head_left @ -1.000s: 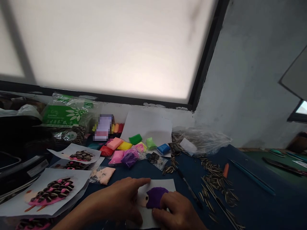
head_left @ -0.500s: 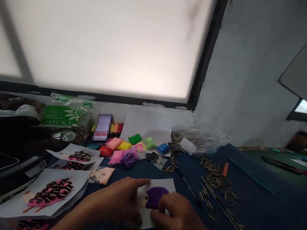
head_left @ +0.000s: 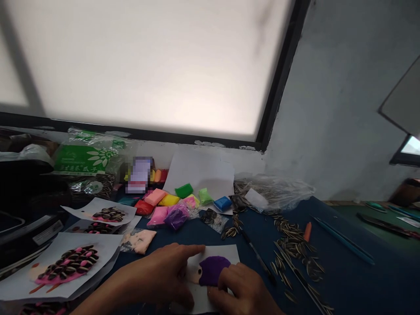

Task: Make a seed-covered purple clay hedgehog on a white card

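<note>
A wide frosted window (head_left: 147, 65) fills the upper part of the view, glowing with soft white daylight, and its dark frame (head_left: 278, 78) runs down at a slant on the right. Below it a pale sill (head_left: 210, 151) with chipped paint meets a grey plastered wall (head_left: 344, 109). A second, smaller window (head_left: 408, 146) shows at the far right edge. The desk (head_left: 344, 280) beneath has a dark blue top, with a green surface (head_left: 370, 225) adjoining it at the right.

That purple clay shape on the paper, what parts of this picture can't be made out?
Head view:
- purple clay shape: lower part hidden by the right hand.
- paper sheet: left side covered by the left hand.
- pixelated box: blurred.
- pink seed figure: cut off by the bottom edge.
</note>
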### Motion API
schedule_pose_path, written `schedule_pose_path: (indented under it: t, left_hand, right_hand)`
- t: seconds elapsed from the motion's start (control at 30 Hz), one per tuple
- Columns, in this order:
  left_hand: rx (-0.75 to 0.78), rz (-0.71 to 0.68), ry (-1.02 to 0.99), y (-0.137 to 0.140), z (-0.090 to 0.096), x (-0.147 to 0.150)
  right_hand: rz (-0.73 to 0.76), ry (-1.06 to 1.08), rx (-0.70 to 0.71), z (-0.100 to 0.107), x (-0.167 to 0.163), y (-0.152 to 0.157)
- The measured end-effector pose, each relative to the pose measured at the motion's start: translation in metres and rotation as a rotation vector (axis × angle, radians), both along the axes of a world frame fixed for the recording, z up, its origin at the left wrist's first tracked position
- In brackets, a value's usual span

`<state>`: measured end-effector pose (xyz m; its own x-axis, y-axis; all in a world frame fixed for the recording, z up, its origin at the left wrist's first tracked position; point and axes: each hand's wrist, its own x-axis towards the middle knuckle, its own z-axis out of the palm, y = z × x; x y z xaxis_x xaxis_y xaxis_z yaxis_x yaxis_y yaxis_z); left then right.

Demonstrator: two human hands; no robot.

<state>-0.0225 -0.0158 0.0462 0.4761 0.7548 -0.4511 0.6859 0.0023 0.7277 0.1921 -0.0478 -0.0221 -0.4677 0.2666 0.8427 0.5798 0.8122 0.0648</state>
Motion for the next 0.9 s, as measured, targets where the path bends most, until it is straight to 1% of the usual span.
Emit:
schedule_pose_path:
  t: [0.07, 0.1, 0.17, 0.27, 0.33, 0.43, 0.57, 0.77, 0.9]
  left_hand:
    - [0.031, -0.005, 0.004, 0.0, -0.001, 0.0]
    - [0.045, -0.01, 0.005, 0.0, -0.001, 0.0]
    - [0.059, -0.018, 0.01, 0.0, -0.003, -0.001]
    - [0.042, -0.02, 0.021, 0.0, -0.004, -0.002]
    - [0.044, -0.026, 0.018, 0.0, -0.006, -0.003]
    - [0.055, -0.036, 0.007, 0.001, -0.007, -0.003]
    - [0.056, -0.032, 0.018, 0.001, -0.006, -0.001]
    - [0.104, -0.021, 0.024, 0.0, -0.009, -0.002]
    - [0.057, -0.018, -0.012, 0.0, -0.006, -0.006]
  right_hand:
    - [-0.017, 0.022, -0.016, 0.01, 0.001, -0.002]
    - [-0.003, -0.037, -0.023, 0.014, 0.002, -0.004]
    - [0.0, -0.09, -0.029, 0.017, 0.002, -0.005]
    - [-0.017, -0.011, -0.009, 0.011, 0.002, -0.003]
    - [-0.01, -0.073, -0.02, 0.007, 0.002, -0.002]
    - [-0.007, -0.19, -0.043, 0.006, 0.004, -0.002]
    - [-0.01, -0.213, -0.013, 0.008, 0.005, -0.004]
    - [-0.025, -0.063, -0.108, 0.015, 0.008, -0.007]
    - [-0.012, -0.005, -0.166, 0.022, 0.008, -0.007]
